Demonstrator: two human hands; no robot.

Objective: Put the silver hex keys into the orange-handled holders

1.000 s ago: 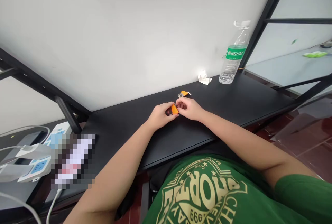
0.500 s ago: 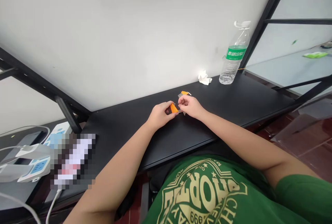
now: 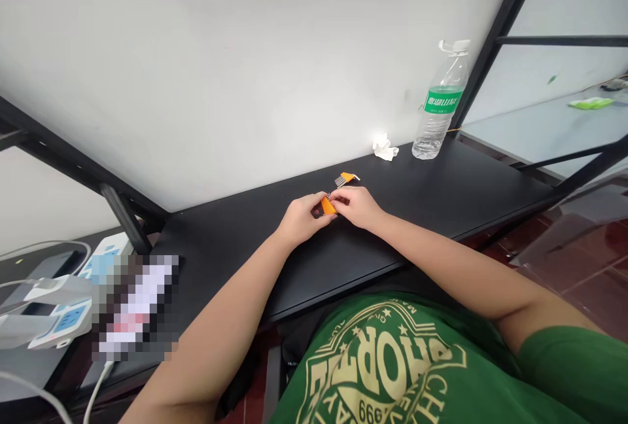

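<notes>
My left hand (image 3: 303,218) grips an orange and black hex key holder (image 3: 328,205) between thumb and fingers, low over the black desk. Against its right side, the fingers of my right hand (image 3: 360,206) are pinched together. Small metal ends show at the holder's top edge, but what my right fingertips hold is hidden. Just beyond my right hand lies a second orange holder (image 3: 348,177) on the desk, with several thin metal hex keys in it.
A crumpled white tissue (image 3: 385,147) and a clear water bottle (image 3: 438,106) stand near the wall. At the left are a blurred-out phone (image 3: 140,306), a white power strip (image 3: 69,322) and cables. The black desk (image 3: 235,234) has a front edge close to my body.
My right hand has moved left, up against the holder in my left hand. The second holder is now uncovered. My left hand stays nearly in place.
</notes>
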